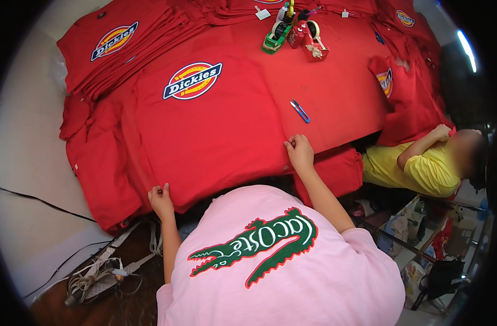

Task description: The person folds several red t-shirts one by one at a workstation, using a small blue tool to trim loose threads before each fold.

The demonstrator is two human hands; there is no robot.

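A red T-shirt (216, 125) with an oval logo patch lies flat on the red-covered table. My left hand (161, 199) pinches its near left hem at the table's front edge. My right hand (299, 152) is closed on the near right hem. Both hands hold the shirt's bottom edge, about a shirt's width apart. My pink shirt with a green crocodile print fills the lower middle of the view.
Stacks of red shirts (112, 49) lie at the left and back. Small blue snips (300, 110) rest right of the shirt. Tape dispensers (292, 35) stand at the back. A person in a yellow shirt (416, 163) handles red cloth at right. Cables lie on the floor at the lower left.
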